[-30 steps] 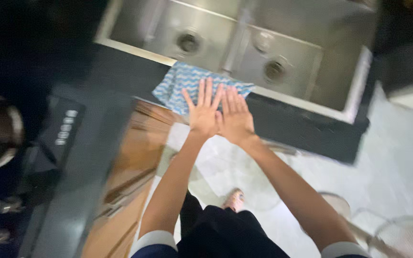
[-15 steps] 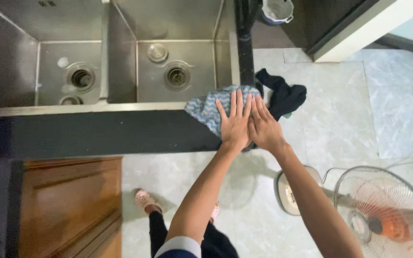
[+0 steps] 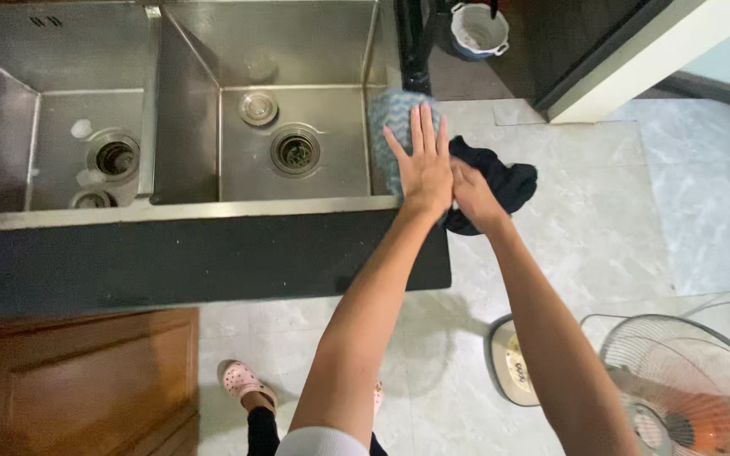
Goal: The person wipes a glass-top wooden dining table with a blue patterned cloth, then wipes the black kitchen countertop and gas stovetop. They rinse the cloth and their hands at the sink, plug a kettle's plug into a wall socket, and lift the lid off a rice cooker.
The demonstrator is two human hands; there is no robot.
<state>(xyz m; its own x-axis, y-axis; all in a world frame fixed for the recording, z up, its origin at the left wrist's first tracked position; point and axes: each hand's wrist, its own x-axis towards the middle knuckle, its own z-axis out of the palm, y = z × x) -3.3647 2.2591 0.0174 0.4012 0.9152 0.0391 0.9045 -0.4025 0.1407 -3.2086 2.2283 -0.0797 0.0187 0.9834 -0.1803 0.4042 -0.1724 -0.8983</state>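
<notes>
spanning most of the upper left of the view, a stainless steel double sink point(image 3: 213, 211) sits sunk into a dark countertop point(image 3: 171, 262), both basins bare of dishes and showing only their round drains, with a few pale spots near the left drain. below the counter a brown wooden cabinet door point(image 3: 86, 380) closes off the lower left corner, and pale marbled floor tiles point(image 3: 635, 211) fill the right side. a standing fan point(image 3: 678, 380) with a wire cage lies low at the bottom right, its round base beside it. a small white pot point(image 3: 479, 29) stands at the top edge on a dark surface.

at the right end of the sink, a blue-and-white patterned cloth point(image 3: 390, 114) lies over the rim and the counter's corner. the left hand point(image 3: 420, 165) rests flat on it, fingers spread and straight, palm down, pressing the cloth against the surface. the right hand point(image 3: 473, 196) lies just beside and partly tucked under the left; its fingers are mostly hidden, so i cannot tell whether they are curled or flat. a black cloth point(image 3: 504, 181) sits just past the right hand, off the counter's edge; whether it touches the hand is unclear.

as a judgement, the wiping looks well along: the sink and counter appear clear and clean, and the cloth has reached the far corner, leaving little surface visibly untouched. a pink-shod foot point(image 3: 242, 384) shows on the tiles below.
</notes>
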